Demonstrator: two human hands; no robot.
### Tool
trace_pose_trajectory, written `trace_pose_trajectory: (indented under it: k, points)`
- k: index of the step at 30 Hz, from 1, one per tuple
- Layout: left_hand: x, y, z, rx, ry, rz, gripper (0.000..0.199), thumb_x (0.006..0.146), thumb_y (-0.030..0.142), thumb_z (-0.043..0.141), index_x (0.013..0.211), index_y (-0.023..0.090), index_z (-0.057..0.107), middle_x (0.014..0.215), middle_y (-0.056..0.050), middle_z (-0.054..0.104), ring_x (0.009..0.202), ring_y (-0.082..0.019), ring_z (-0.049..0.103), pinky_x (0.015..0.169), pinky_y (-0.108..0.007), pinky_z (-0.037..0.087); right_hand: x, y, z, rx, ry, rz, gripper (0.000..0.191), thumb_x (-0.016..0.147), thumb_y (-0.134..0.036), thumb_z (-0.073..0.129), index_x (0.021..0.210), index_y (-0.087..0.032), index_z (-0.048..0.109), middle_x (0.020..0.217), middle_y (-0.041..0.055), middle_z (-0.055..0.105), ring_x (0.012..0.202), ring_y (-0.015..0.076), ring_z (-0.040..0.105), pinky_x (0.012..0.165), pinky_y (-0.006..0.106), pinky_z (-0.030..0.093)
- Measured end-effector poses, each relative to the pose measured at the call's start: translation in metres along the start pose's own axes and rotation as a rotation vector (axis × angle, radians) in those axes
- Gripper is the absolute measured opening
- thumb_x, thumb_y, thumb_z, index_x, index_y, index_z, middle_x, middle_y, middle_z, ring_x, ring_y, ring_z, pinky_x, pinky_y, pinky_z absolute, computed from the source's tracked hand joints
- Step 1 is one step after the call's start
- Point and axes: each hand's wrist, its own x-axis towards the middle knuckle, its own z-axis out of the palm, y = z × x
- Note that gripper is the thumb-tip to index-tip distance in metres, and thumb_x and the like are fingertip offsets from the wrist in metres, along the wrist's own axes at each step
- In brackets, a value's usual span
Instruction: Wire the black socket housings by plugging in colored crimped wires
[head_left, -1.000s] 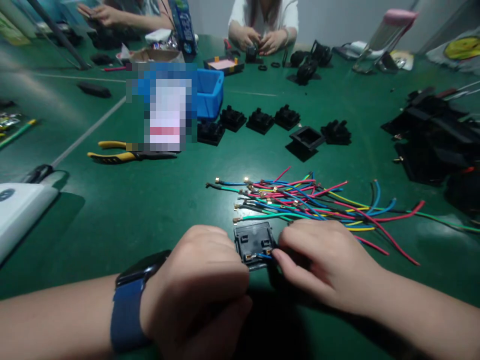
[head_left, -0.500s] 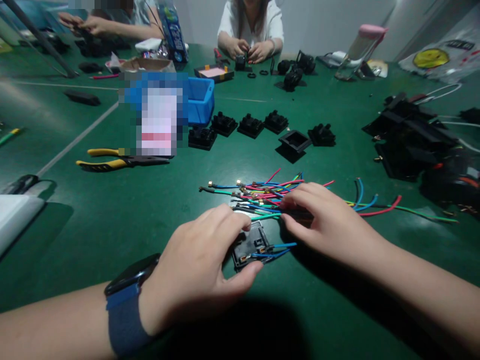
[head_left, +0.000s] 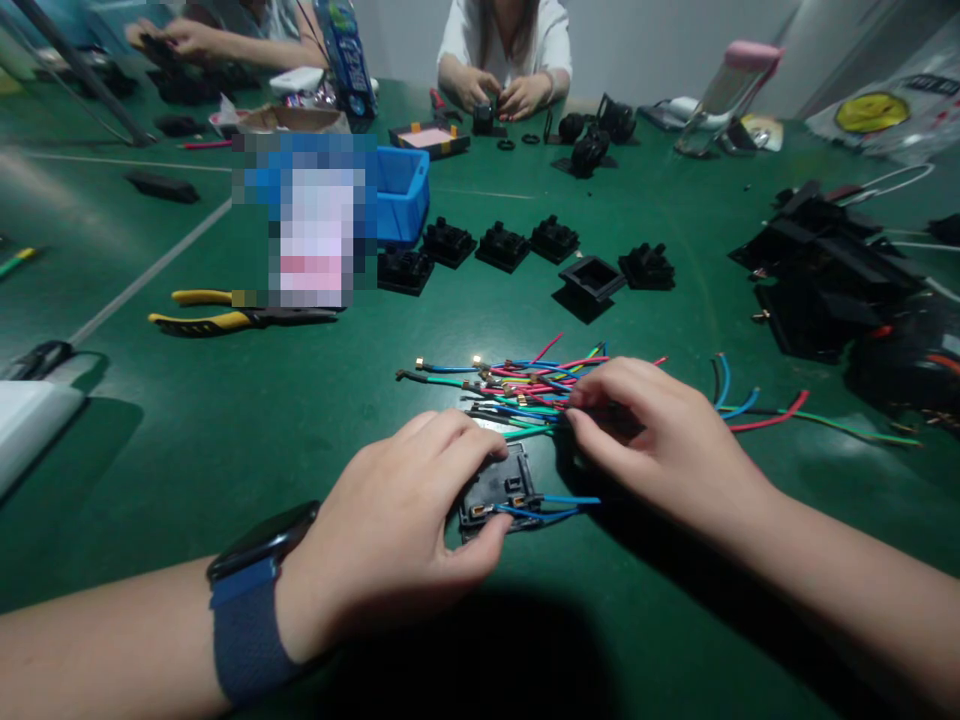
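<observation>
My left hand is curved around a small black plastic housing on the table, thumb at its near edge and fingers at its far edge. Blue wires with metal terminals sit in the housing and stick out to the right. Just beyond it lies a loose bundle of red, blue, green, yellow and black wires, several with brass terminals at their left ends. My right hand rests over the bundle's right part, thumb and forefinger pinched together on a wire there; my fingers hide which one.
Yellow-handled pliers lie left, near a blue bin. Several black sockets and a square black frame stand beyond the wires. Black assemblies are piled at right. Across the table a person's hands work on a black part.
My right thumb and forefinger have closed together over the wires. My left thumb has drawn in slightly towards the housing, which has shifted a little left.
</observation>
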Motion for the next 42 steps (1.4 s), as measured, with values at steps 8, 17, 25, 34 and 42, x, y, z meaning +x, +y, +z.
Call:
trace_pose_trajectory:
  k: [8, 17, 25, 34, 42]
  points:
    - [-0.003, 0.002, -0.002, 0.008, -0.017, -0.004, 0.029, 0.075, 0.032, 0.055, 0.104, 0.027, 0.051, 0.104, -0.001, 0.055, 0.097, -0.023, 0.051, 0.077, -0.039, 0.047, -0.009, -0.023, -0.003, 0.347, -0.164, 0.094, 0.006, 0.082, -0.016, 0.052, 0.079, -0.019, 0.055, 0.072, -0.0007, 0.059, 0.062, 0.011, 0.053, 0.056, 0.023, 0.04]
    - [-0.003, 0.0, -0.001, -0.039, -0.006, 0.022, 0.029, 0.08, 0.037, 0.053, 0.107, 0.027, 0.05, 0.107, -0.001, 0.053, 0.095, -0.022, 0.052, 0.077, -0.038, 0.047, -0.005, -0.023, 0.006, 0.71, -0.372, 0.353, 0.006, 0.076, -0.019, 0.055, 0.07, -0.018, 0.055, 0.065, -0.0027, 0.052, 0.061, 0.0106, 0.047, 0.055, 0.022, 0.037]
    - [-0.004, 0.0, -0.001, -0.068, -0.006, 0.022, 0.026, 0.08, 0.034, 0.053, 0.105, 0.026, 0.052, 0.105, 0.0, 0.053, 0.091, -0.019, 0.054, 0.074, -0.033, 0.047, -0.007, -0.024, 0.005, 0.727, -0.42, 0.406, 0.005, 0.074, -0.019, 0.056, 0.069, -0.018, 0.057, 0.062, -0.003, 0.051, 0.058, 0.0098, 0.045, 0.053, 0.022, 0.035]
    - [-0.006, -0.002, 0.0, -0.089, -0.008, 0.024, 0.024, 0.081, 0.033, 0.053, 0.104, 0.027, 0.051, 0.106, 0.0, 0.053, 0.09, -0.018, 0.055, 0.076, -0.032, 0.047, -0.007, -0.024, 0.005, 0.691, -0.402, 0.39, 0.006, 0.071, -0.018, 0.057, 0.066, -0.018, 0.056, 0.059, -0.0039, 0.05, 0.057, 0.0097, 0.045, 0.053, 0.022, 0.035]
    - [-0.006, -0.001, 0.0, -0.093, -0.014, 0.025, 0.024, 0.082, 0.033, 0.052, 0.105, 0.025, 0.052, 0.107, -0.001, 0.053, 0.089, -0.018, 0.055, 0.075, -0.032, 0.048, -0.007, -0.025, 0.005, 0.654, -0.391, 0.388, 0.007, 0.073, -0.019, 0.056, 0.066, -0.018, 0.055, 0.06, -0.0035, 0.05, 0.057, 0.0104, 0.044, 0.054, 0.023, 0.035]
